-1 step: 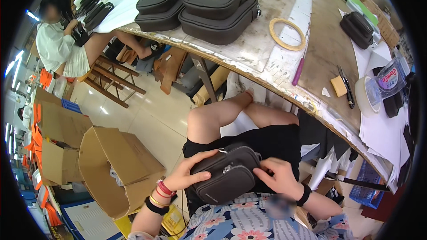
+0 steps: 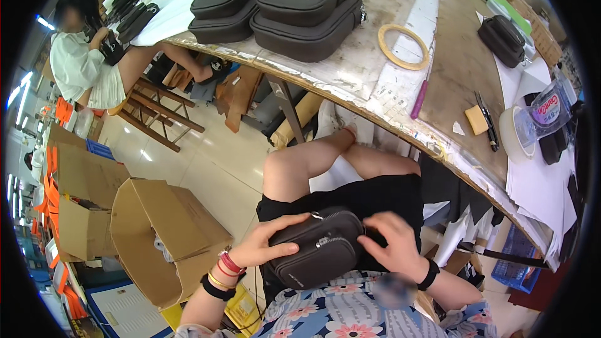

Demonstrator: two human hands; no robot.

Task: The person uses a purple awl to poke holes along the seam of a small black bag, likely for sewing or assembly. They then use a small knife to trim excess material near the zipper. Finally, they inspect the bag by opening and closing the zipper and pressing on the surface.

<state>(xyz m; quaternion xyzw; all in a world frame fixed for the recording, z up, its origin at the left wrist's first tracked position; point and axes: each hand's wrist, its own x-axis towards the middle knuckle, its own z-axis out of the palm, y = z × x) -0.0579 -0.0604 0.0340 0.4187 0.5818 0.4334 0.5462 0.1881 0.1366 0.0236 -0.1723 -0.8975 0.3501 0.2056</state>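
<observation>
A small black zippered bag (image 2: pixel 316 253) lies tilted on my lap, with silver zippers along its top and its front pocket. My left hand (image 2: pixel 272 241) grips its left side, thumb across the front and fingers over the top edge. At the bag's right end is my right hand (image 2: pixel 391 241), its thumb by the side and its slightly blurred fingers held apart from the thumb. Whatever small part lies behind those fingers is hidden. On the worktable (image 2: pixel 350 84) ahead, similar black bags (image 2: pixel 303 0) are stacked in pairs.
A tape ring (image 2: pixel 404 47), a purple-handled tool (image 2: pixel 419 100), a yellow block (image 2: pixel 476 121), black pens (image 2: pixel 488 125), a white tape roll (image 2: pixel 518 136) and a plastic bottle (image 2: pixel 551 109) lie on the table. Open cardboard boxes (image 2: pixel 194 222) stand left. Another person (image 2: pixel 84 56) sits far left.
My right hand's fingers have lifted and spread a little away from the bag's right end. The bag and my left hand have hardly moved.
</observation>
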